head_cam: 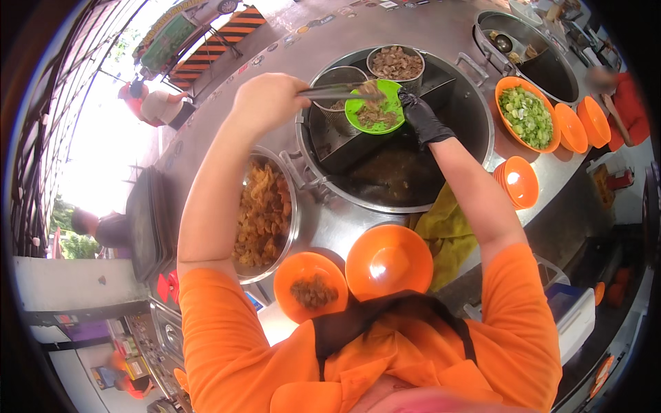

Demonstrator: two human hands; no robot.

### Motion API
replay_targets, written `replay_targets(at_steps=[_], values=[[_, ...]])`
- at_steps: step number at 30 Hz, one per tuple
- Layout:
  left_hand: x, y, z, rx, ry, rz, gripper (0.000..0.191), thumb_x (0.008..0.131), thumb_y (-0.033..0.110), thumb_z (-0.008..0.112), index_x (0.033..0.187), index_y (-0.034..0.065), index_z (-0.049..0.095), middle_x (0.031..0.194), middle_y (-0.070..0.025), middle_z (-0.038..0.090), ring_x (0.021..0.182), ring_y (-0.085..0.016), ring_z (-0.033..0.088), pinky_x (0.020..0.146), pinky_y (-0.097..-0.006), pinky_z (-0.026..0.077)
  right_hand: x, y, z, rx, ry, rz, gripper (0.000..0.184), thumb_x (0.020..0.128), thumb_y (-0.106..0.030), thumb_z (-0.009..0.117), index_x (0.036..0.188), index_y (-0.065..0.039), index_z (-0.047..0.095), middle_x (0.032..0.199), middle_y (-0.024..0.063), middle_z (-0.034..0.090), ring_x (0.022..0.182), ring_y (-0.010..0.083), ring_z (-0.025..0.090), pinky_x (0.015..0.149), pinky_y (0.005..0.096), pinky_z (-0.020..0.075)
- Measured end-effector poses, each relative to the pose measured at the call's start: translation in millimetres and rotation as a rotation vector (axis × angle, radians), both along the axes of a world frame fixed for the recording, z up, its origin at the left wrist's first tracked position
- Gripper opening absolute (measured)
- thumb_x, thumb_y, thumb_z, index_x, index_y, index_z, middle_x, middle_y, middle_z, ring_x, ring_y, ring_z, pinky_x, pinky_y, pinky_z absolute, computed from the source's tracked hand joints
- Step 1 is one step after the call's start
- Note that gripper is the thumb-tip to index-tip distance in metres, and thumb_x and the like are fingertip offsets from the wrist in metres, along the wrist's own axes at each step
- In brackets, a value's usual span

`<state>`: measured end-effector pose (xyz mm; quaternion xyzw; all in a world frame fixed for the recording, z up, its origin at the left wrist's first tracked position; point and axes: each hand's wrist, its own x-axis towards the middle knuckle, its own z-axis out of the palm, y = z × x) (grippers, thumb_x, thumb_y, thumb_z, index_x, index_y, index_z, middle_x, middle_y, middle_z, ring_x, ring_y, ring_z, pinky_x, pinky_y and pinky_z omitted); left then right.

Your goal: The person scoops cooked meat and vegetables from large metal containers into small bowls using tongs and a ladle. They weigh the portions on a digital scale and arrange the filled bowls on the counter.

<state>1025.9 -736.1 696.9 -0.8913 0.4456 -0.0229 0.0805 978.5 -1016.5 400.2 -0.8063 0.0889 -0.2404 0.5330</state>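
My bare left hand (268, 103) grips metal tongs (328, 93), whose tips are at chopped meat (374, 116) in a small green bowl (390, 89). My right hand (424, 120), in a black glove, holds that bowl by its right edge. Both hands are above a large round steel pot (489, 139) with metal dividers and dark broth. Under and behind the bowl, a wire strainer basket (338, 77) hangs in the pot, partly hidden. Beside it, a perforated metal basket (423, 69) is heaped with chopped meat (395, 62).
A steel basin (292, 227) of fried-looking pieces stands left. Nearer me are an orange bowl (289, 268) with some meat and another orange bowl (390, 258). A yellow cloth (446, 232), stacked orange bowls (519, 180) and chopped greens (526, 116) lie right. A second pot (570, 77) and a person (627, 108) are beyond.
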Motion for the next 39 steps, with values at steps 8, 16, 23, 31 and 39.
replay_targets(at_steps=[8,16,23,31,39], values=[[-3.7,10.1,-11.7,-0.057,-0.016,0.000,0.028,0.084,0.032,0.065,0.107,0.0176,0.073,0.099,-0.0073,0.071,0.098,-0.028,0.066,0.082,-0.0425,0.053,-15.0,19.6,19.9,-0.302,-0.030,-0.034,0.032,0.101,-0.010,0.036,0.119,0.003,0.059,0.116,0.0220,0.063,0.109,0.0301,0.061,0.096,0.0361,0.0475],[47.4,-59.1,-60.7,0.260,-0.073,0.183,0.023,0.083,0.016,0.061,0.100,0.0094,0.075,0.101,-0.0140,0.072,0.095,-0.030,0.070,0.078,-0.0412,0.056,-41.5,6.7,31.6,0.030,0.088,-0.091,0.036,0.104,-0.024,0.040,0.113,0.003,0.062,0.112,0.0216,0.065,0.107,0.0326,0.061,0.091,0.0368,0.0469],[73.4,-90.7,-137.1,0.176,-0.084,0.136,0.021,0.083,0.012,0.060,0.096,0.0104,0.076,0.104,-0.0120,0.073,0.097,-0.029,0.070,0.077,-0.0402,0.057,-42.9,-13.6,9.1,-0.222,0.037,-0.086,0.039,0.105,-0.027,0.040,0.113,0.004,0.062,0.111,0.0220,0.066,0.107,0.0336,0.061,0.092,0.0365,0.0467],[31.3,2.4,-31.1,0.141,-0.128,0.234,0.024,0.088,0.025,0.061,0.105,0.0165,0.074,0.103,-0.0090,0.071,0.098,-0.028,0.068,0.079,-0.0429,0.054,-47.8,6.6,30.9,-0.116,0.119,-0.107,0.036,0.104,-0.023,0.039,0.115,0.004,0.061,0.110,0.0229,0.066,0.103,0.0329,0.063,0.092,0.0376,0.0478],[-80.8,111.8,3.5,-0.275,-0.013,0.196,0.029,0.088,0.032,0.064,0.112,0.0179,0.072,0.105,-0.0068,0.070,0.095,-0.028,0.067,0.081,-0.0388,0.052,-5.9,67.4,60.0,-0.012,-0.050,0.090,0.049,0.105,-0.037,0.038,0.106,0.004,0.063,0.099,0.0225,0.068,0.092,0.0342,0.064,0.085,0.0388,0.0477]])
